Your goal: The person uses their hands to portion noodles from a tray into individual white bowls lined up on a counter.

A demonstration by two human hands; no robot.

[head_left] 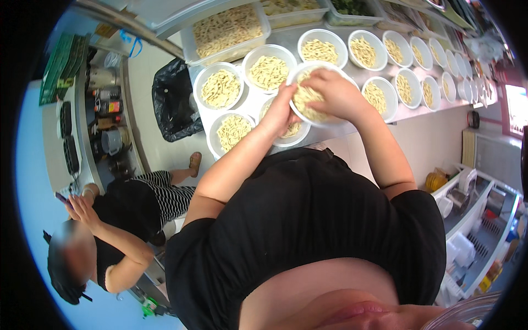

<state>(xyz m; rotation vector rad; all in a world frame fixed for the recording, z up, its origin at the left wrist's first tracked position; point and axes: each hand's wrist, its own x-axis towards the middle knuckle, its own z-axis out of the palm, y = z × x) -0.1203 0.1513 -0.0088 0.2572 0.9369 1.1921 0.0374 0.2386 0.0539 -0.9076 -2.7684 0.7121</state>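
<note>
My left hand (284, 106) grips the left side of a round white plastic bowl (294, 75), thumb at the rim. This bowl looks raised above the others and tilted. Inside it lie pale yellow strips of food (304, 102). My right hand (336, 93) reaches over the bowl with its fingers among the strips; it is blurred, and its fingertips are partly hidden. Two bowls with similar strips are partly covered by my left hand and the held bowl, one showing its lower rim (288, 143). To the left are more filled bowls, including a near one (212, 131).
Two rows of bowls run right along the metal table (330, 134). Behind them stand clear plastic tubs, one with brownish strips (227, 31). A bin lined with a black bag (167, 103) is off the table's left end. At left, another person (123, 206) holds a phone (64, 199).
</note>
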